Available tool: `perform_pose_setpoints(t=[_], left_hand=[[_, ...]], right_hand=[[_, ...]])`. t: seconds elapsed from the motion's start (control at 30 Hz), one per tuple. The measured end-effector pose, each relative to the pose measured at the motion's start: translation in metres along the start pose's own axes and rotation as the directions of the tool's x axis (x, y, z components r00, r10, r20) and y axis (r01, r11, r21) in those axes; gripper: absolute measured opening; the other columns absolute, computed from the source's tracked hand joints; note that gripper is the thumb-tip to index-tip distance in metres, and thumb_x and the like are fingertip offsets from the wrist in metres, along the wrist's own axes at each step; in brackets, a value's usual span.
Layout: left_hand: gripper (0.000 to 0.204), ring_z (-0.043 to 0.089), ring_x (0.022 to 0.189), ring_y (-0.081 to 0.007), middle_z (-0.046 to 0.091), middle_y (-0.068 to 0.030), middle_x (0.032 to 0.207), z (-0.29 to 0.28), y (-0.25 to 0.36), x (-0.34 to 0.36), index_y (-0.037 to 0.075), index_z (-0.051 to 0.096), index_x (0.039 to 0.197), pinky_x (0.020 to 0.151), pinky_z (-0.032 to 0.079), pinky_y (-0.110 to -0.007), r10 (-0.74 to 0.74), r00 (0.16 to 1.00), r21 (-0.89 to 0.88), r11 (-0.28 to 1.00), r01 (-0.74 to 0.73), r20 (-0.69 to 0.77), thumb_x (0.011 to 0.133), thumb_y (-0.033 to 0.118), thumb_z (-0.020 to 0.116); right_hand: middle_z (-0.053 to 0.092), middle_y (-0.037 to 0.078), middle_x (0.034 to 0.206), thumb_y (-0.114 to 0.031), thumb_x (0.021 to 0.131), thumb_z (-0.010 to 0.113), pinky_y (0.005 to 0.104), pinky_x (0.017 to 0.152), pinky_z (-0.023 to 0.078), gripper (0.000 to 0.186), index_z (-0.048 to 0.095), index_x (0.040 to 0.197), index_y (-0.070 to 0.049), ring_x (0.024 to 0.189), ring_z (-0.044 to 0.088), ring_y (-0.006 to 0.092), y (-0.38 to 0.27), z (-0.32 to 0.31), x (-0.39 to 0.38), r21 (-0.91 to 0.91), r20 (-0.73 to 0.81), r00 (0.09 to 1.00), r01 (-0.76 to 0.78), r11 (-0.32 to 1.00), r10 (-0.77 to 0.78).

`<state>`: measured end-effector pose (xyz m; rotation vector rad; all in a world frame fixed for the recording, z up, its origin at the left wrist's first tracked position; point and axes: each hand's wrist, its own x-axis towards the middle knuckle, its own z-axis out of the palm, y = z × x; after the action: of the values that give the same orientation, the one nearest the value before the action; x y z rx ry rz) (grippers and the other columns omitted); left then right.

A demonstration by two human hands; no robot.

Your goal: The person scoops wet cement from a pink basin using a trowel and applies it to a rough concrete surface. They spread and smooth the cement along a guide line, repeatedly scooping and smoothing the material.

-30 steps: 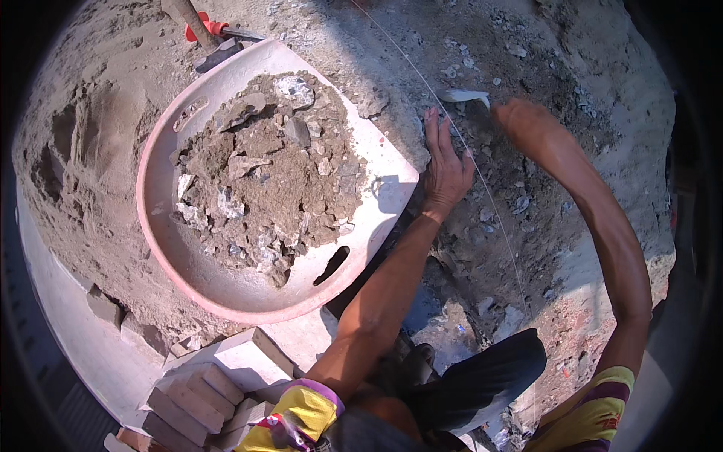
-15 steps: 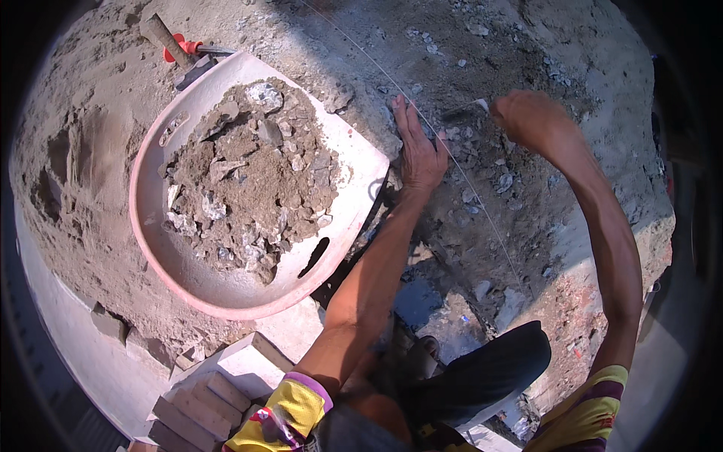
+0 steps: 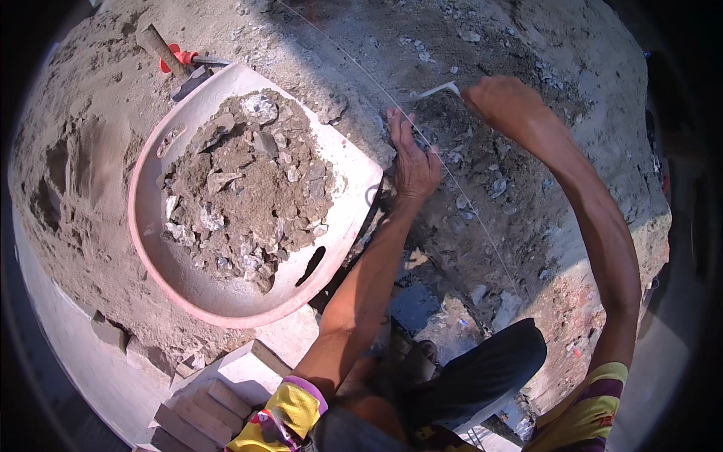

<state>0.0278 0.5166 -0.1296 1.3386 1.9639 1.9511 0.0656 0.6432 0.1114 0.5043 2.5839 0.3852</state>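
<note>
My right hand is closed round the handle of a trowel. Its pale bent shank points left over the rubble, and the handle is hidden in my fist. Beside the string, my left hand rests on the dirt with its fingers extended and apart, holding nothing. A taut thin string runs diagonally past the fingertips and thumb. Left of my left forearm is a wide, pale pink scoop-shaped pan with slot handles. Heaped in it is a load of sand and broken stones.
A hammer with a wooden handle and a red-handled tool lie behind the pan. Several bricks are stacked at the lower left. Sand banks up left of the pan. My dark-clad knee is below my hands.
My right hand has shifted slightly left with the trowel, whose pale shank shows more now. The left hand stays about where it was beside the string.
</note>
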Motion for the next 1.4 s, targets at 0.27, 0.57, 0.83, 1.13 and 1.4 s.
perform_pose_setpoints(t=[0.27, 0.57, 0.83, 1.13, 1.4], left_hand=[[0.072, 0.013, 0.152, -0.0541, 0.013, -0.0348, 0.159, -0.002, 0.002, 0.002, -0.008, 0.013, 0.155, 0.124, 0.019, -0.06, -0.006, 0.998, -0.049, 0.999, 0.003, -0.055, 0.101, 0.028, 0.045], [0.049, 0.029, 0.151, -0.0406, 0.037, -0.0224, 0.148, -0.002, 0.007, -0.001, -0.005, 0.042, 0.14, 0.125, 0.023, -0.057, -0.099, 0.994, 0.121, 0.988, 0.093, 0.05, 0.094, 0.007, 0.054], [0.051, 0.033, 0.146, -0.0461, 0.039, -0.0228, 0.148, 0.006, -0.006, -0.008, 0.0, 0.045, 0.139, 0.122, 0.022, -0.064, -0.028, 0.999, 0.123, 0.992, 0.03, -0.022, 0.093, 0.012, 0.062], [0.068, 0.02, 0.151, -0.0508, 0.023, -0.0307, 0.156, -0.01, 0.007, 0.001, -0.009, 0.028, 0.151, 0.126, 0.02, -0.06, -0.119, 0.988, 0.101, 0.989, 0.109, 0.097, 0.093, 0.007, 0.059], [0.082, 0.018, 0.153, -0.0499, 0.002, -0.0322, 0.166, 0.001, 0.019, 0.001, -0.01, -0.001, 0.159, 0.125, 0.026, -0.054, -0.104, 0.993, 0.102, 0.99, 0.098, 0.057, 0.098, 0.012, 0.049]], right_hand=[[0.073, 0.017, 0.108, -0.001, 0.087, 0.069, 0.0442, 0.084, 0.061, 0.021, 0.071, 0.107, -0.004, 0.098, 0.074, 0.0328, -0.031, 0.016, -0.01, -0.041, 0.114, 0.993, -0.015, 0.999, 0.02], [0.071, 0.02, 0.102, -0.025, 0.098, 0.069, 0.0452, 0.073, 0.056, 0.032, 0.061, 0.122, -0.004, 0.09, 0.072, 0.0362, -0.06, -0.09, -0.07, 0.694, -0.154, 0.954, -0.081, 0.716, 0.258], [0.066, 0.035, 0.111, -0.03, 0.106, 0.058, 0.0471, 0.083, 0.051, 0.04, 0.054, 0.132, -0.001, 0.11, 0.069, 0.0413, -0.177, 0.033, -0.012, 0.492, -0.535, 0.811, 0.072, 0.868, 0.236], [0.073, 0.023, 0.089, -0.029, 0.103, 0.063, 0.0477, 0.071, 0.054, 0.038, 0.06, 0.13, -0.003, 0.08, 0.075, 0.0345, -0.077, -0.032, -0.082, 0.844, -0.121, 0.948, -0.059, 0.533, 0.295], [0.072, 0.017, 0.094, -0.012, 0.096, 0.061, 0.0458, 0.075, 0.06, 0.025, 0.063, 0.12, -0.007, 0.089, 0.075, 0.0323, 0.0, 0.046, 0.077, -0.017, -0.344, 0.938, -0.05, 0.999, 0.041]])
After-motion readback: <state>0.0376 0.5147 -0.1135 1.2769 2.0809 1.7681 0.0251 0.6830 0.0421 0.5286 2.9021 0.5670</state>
